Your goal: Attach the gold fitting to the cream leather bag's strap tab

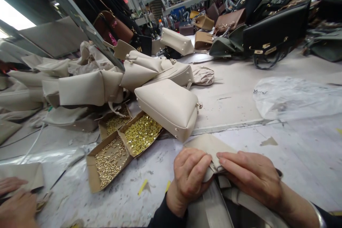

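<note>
A cream handbag (211, 143) lies in front of me, its straps running down toward the bottom edge of the view. My left hand (191, 174) is closed on a folded edge of it, thumb and fingers pinching. From the other side my right hand (251, 178) grips the same edge, its fingertips close to those of the left. Any small part between the fingertips is hidden. Just beyond the hands a finished-looking cream handbag (168, 105) rests on its side, with small metal feet on its base.
Left of my hands, cardboard trays hold gold metal studs (108, 160) and brighter gold pieces (140, 133). Cream bags (80, 87) are piled at the left. A co-worker's hands (17, 199) work at lower left. Black bags (278, 28) and a plastic sheet (291, 96) lie at right.
</note>
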The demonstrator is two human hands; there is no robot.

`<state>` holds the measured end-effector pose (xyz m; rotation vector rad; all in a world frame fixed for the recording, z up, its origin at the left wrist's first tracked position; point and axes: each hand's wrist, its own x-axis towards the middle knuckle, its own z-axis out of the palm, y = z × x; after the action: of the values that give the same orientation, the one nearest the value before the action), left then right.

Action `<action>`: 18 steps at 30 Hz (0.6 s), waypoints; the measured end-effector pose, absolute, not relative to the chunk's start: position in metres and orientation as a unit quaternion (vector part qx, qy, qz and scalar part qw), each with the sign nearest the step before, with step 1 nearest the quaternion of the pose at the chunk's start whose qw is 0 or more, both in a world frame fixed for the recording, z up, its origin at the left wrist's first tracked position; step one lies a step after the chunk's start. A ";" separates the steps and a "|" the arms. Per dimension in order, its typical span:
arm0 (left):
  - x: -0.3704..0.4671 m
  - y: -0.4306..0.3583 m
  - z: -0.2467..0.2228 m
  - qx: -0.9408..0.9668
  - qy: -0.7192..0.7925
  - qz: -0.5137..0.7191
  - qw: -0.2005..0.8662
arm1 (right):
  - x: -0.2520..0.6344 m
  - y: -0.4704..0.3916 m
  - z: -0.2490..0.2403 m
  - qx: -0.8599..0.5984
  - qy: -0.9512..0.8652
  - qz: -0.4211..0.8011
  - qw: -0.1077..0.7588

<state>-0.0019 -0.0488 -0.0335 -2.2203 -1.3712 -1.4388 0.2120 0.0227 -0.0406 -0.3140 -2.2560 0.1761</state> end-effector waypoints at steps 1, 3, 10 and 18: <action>-0.002 -0.048 -0.033 -0.744 -0.457 -0.481 0.079 | 0.212 0.023 -0.040 -0.123 -0.900 0.070 0.413; -0.003 -0.046 -0.033 -0.749 -0.452 -0.480 0.072 | 0.213 0.022 -0.040 -0.123 -0.902 0.066 0.409; -0.003 -0.045 -0.031 -0.744 -0.463 -0.479 0.054 | 0.210 0.022 -0.034 -0.121 -0.901 0.060 0.411; -0.001 -0.045 -0.033 -0.746 -0.453 -0.487 0.043 | 0.207 0.022 -0.032 -0.123 -0.899 0.042 0.418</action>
<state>-0.0008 -0.0449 -0.0333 -2.2804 -1.3855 -1.4880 0.2073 0.0218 -0.0318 -0.3087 -2.2567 0.1060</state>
